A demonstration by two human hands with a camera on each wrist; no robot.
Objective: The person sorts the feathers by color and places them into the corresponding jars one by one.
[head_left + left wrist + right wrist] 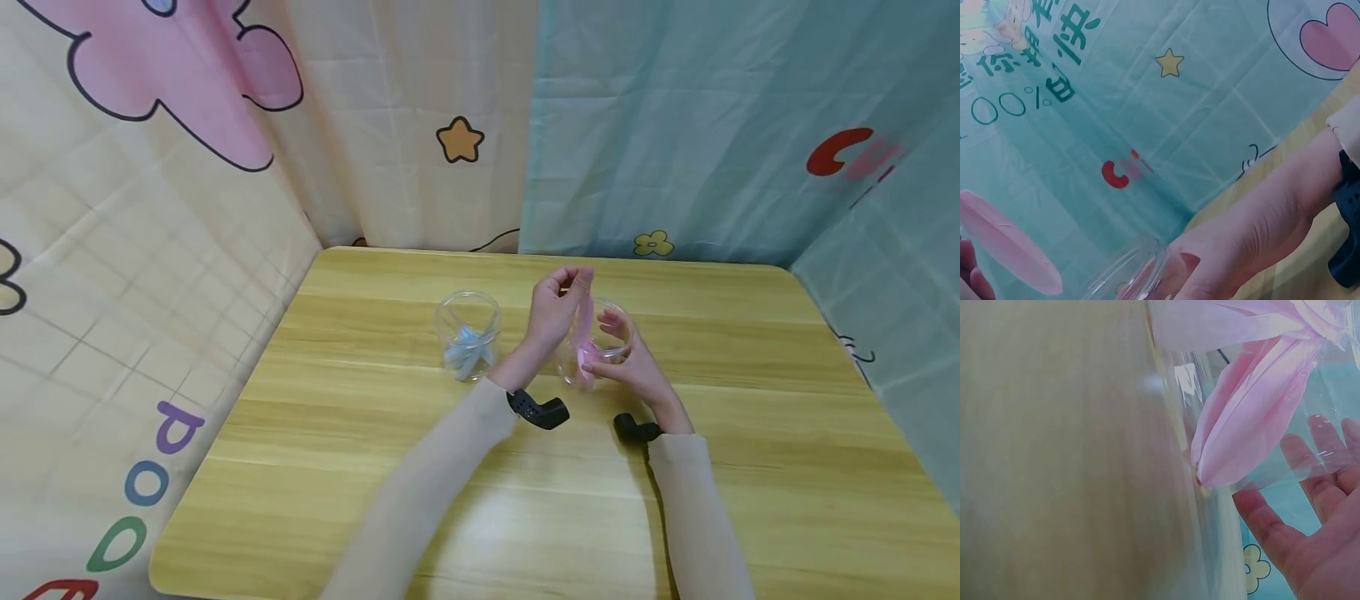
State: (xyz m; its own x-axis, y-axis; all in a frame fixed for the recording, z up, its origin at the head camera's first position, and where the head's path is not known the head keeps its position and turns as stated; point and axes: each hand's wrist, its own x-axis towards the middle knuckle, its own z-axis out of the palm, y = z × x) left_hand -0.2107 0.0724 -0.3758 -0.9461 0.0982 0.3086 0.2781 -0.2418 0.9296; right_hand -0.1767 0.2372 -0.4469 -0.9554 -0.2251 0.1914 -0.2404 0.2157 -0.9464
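Note:
Near the back of the table, my left hand (553, 308) pinches a pink feather (585, 321) by its upper end, above a clear plastic cup (625, 353). In the left wrist view the feather (1013, 247) hangs tilted beside the cup's rim (1147, 265). My right hand (633, 362) holds that cup from the right, thumb in front and fingers behind. Through the cup wall, the right wrist view shows several pink feathers (1254, 412) inside, with the right hand's fingers (1322, 487) around the cup. The cup hides parts of these fingers.
A second clear cup (468, 298) stands to the left, holding light blue feathers (468, 354). The wooden table (300, 467) meets printed curtains (405, 167) at the back and sides. Black wrist cameras (540, 411) sit on both wrists.

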